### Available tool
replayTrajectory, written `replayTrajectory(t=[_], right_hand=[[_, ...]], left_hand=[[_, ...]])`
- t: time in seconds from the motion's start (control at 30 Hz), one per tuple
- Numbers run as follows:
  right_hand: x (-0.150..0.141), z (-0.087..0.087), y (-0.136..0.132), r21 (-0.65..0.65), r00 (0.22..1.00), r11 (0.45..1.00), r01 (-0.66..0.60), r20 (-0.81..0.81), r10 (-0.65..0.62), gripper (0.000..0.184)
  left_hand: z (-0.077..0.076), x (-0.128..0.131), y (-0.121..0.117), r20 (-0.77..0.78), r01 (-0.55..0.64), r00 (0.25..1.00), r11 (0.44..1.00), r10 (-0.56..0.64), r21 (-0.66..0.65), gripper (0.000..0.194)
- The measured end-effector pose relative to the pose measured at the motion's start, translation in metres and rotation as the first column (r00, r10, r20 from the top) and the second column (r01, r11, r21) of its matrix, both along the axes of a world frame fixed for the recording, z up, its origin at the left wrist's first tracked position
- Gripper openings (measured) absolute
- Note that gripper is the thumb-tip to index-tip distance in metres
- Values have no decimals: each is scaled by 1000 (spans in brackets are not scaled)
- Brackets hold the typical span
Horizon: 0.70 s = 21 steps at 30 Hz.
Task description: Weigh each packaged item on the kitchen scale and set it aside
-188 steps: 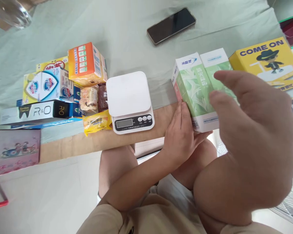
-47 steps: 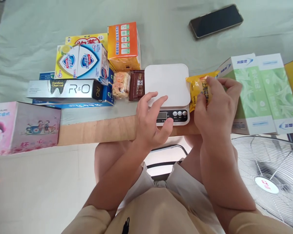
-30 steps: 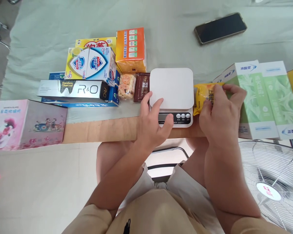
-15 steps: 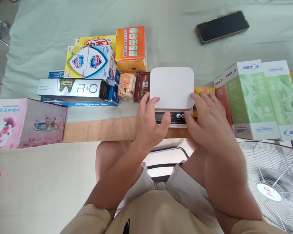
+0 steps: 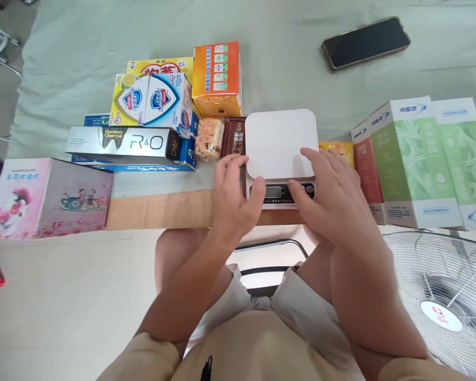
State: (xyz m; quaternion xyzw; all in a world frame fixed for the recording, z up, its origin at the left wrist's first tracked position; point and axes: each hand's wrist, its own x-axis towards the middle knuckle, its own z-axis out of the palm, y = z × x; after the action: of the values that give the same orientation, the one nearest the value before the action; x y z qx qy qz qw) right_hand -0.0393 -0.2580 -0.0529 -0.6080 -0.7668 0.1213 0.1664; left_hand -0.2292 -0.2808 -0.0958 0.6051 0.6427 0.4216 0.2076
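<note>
A white kitchen scale with a dark display sits at the table's near edge. My left hand grips its left side, fingers curled at the edge and thumb on the front by the display. Over the scale's right side lies my right hand, fingers wrapped on the edge and thumb at the buttons. A yellow snack packet lies flat just right of the scale, partly hidden behind my right hand.
Left of the scale stand two small snack packs, an orange box, soap boxes, a toothpaste box and a pink box. Green boxes stand right, a phone lies behind, a fan is below right.
My right hand has set the yellow packet down right of the scale and moved onto the scale's right side. My left hand has slid from the platform to the scale's left edge.
</note>
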Motion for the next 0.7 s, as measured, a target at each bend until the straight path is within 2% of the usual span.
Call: replayTrajectory(t=[0.13,0.27,0.37,0.47,0.6,0.7], right_hand=[[0,0,1,93,994,992,89,-75,-82,47],[1,3,3,120,988,988,101,-131,-85,40],[0,5,3,131,988,987,90,-136,-72,38],[-2,5,3,143,988,987,73,-143,-52,37],[-5,7,2,141,983,988,58,-183,-31,35],[-8,7,1,131,980,990,53,-196,-27,36]], left_hand=[[-2,-8,5,-174,-15,985,999,20,29,66],[0,-4,5,-273,-47,962,995,20,-92,74],[4,-2,2,-302,-96,951,989,58,-110,77],[4,-3,-3,-308,-108,948,992,81,-72,69],[3,-7,-10,-353,-134,928,991,122,-12,46],[3,-10,-13,-415,-163,895,986,163,35,41]])
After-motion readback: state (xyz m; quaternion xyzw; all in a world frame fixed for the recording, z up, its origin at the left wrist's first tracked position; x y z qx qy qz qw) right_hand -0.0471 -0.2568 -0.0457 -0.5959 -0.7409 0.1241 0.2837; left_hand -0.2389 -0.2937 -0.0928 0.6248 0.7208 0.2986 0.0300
